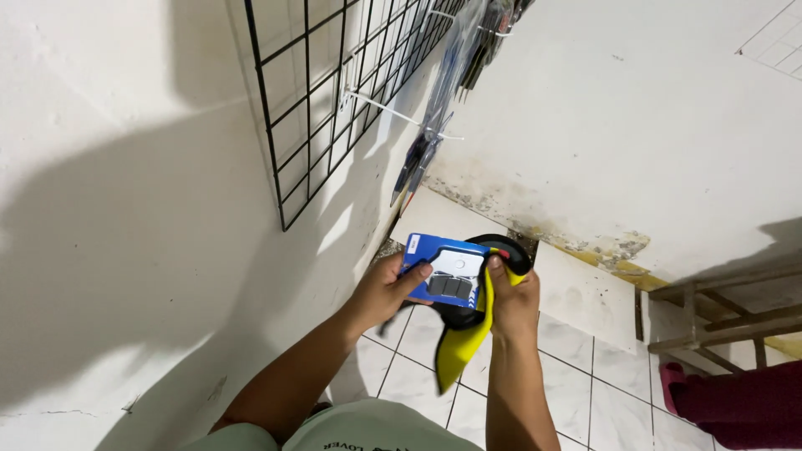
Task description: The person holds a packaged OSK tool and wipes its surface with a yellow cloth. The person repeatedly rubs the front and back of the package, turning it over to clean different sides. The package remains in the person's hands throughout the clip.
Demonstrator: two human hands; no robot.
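Observation:
My left hand (386, 288) grips the left edge of a blue blister pack (443, 271) with dark parts under clear plastic. My right hand (511, 302) holds a yellow cloth (461, 344) pressed against the pack's right side. The cloth hangs down below both hands. A black round object (505, 249) with a red and yellow mark shows behind the pack; what it is stays unclear.
A black wire grid panel (334, 92) hangs on the white wall at left, with white hooks (388, 110) carrying several packaged items (434, 125). White floor tiles (576, 380) lie below. A wooden frame (718, 317) and a dark red cloth (743, 401) are at right.

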